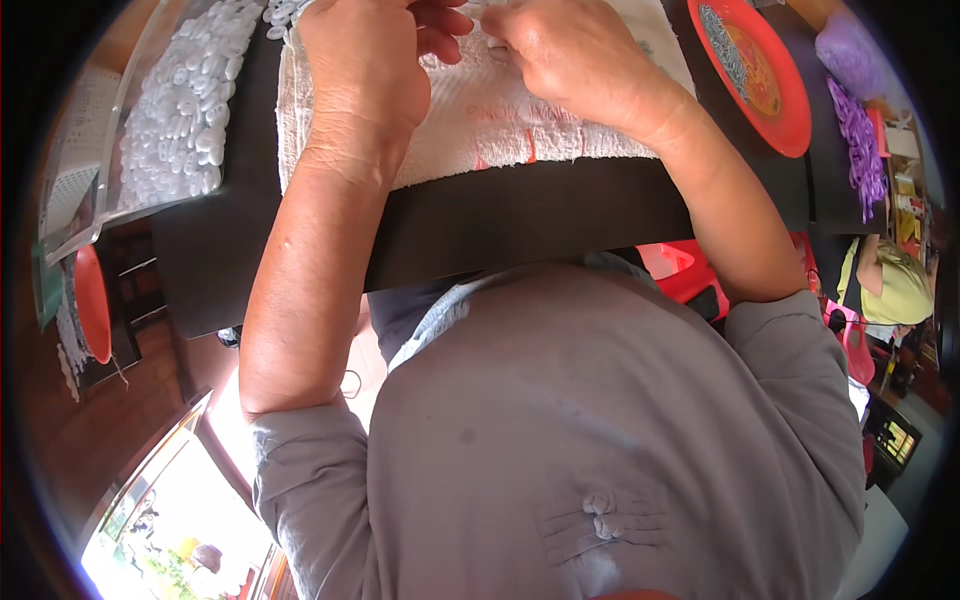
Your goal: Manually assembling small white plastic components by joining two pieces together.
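My left hand (pixel 368 45) is over a white towel (pixel 430 165) on the dark table, its fingers curled inward near the picture's top edge. Facing it, my right hand (pixel 580 55) has its thumb and forefinger pinched together. A small pale piece (pixel 496 42) shows by the right fingertips; its kind is too small to tell. The fingertips of the left hand are partly cut off by the upper edge, so what they grip is hidden. Faint red print and red stitches mark the towel.
A clear plastic bin (pixel 100 225) of white oval pieces (pixel 185 110) stands at left. On the right lies a red plate (pixel 790 125) with small grey metal parts (pixel 722 48). Purple strips (pixel 858 150) lie beyond it. Another person (pixel 895 285) in yellow-green is at far right.
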{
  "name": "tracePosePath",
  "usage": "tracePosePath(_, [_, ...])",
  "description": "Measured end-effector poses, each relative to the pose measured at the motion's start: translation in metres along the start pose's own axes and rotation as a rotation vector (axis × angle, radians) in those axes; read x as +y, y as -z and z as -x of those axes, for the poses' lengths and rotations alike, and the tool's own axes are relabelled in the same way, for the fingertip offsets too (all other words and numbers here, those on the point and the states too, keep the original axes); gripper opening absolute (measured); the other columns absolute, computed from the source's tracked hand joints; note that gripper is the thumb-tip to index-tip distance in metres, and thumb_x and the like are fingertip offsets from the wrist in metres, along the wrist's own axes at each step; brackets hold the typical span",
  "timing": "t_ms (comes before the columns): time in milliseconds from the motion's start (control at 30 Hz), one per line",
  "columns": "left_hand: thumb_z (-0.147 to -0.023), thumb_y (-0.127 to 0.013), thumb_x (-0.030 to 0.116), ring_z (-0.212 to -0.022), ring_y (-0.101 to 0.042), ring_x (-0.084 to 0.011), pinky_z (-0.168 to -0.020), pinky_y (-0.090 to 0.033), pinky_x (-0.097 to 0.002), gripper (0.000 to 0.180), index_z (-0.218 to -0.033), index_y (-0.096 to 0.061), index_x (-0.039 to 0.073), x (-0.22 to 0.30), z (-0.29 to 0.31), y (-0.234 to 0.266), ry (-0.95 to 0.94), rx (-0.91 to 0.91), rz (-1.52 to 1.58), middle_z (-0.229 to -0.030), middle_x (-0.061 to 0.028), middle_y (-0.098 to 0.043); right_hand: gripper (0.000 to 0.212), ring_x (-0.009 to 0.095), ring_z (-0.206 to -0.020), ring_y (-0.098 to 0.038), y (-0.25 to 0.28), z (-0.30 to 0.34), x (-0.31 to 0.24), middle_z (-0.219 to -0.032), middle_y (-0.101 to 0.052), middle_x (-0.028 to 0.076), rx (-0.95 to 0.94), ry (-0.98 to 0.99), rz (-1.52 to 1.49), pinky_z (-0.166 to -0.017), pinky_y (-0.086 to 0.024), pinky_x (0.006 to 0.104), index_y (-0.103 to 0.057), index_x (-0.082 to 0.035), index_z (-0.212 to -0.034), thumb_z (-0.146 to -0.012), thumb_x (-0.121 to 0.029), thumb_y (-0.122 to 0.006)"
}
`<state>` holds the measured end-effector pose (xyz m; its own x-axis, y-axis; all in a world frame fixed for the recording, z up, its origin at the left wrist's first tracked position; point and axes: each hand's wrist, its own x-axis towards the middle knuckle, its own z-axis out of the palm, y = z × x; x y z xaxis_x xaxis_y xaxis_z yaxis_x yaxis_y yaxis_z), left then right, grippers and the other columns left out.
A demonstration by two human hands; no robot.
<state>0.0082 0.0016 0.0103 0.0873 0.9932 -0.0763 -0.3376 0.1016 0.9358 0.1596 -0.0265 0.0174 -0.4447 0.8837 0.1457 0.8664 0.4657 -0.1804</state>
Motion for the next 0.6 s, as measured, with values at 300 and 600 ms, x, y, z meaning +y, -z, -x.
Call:
tracePosePath(300, [-0.085,-0.062,0.005,-0.055,-0.057,-0.0181,-0.045,-0.042,-0.0275,0.015,-0.092,-0.061,-0.008,-0.014,-0.004,0.001,-0.031,-0.025,0.007,-0.073,-0.0137,-0.064,0.011,0.032,-0.067,-0.064,-0.03,0.002,0.02,-0.07,-0.065,0.015,0.118,0.072,0.078,-0.059,-0.049,0.0434,-0.067,-0.004,-0.075,-0.071,-0.009,-0.059])
tracePosePath(600, [-0.075,-0.063,-0.007,-0.064,-0.058,-0.0099,-0.051,-0.045,-0.0235,0.026,-0.101,-0.067,-0.002,-0.005,0.004,-0.005,-0.143,-0.318,-0.234,-0.081,-0.0053,-0.065,0.019,0.005,-0.05,-0.051,0.013,0.005,0.06,-0.058,-0.054,-0.002,-0.077,-0.199,-1.026,-0.046,-0.034,0.0198,-0.062,-0.004,-0.076,-0.087,-0.02,-0.062])
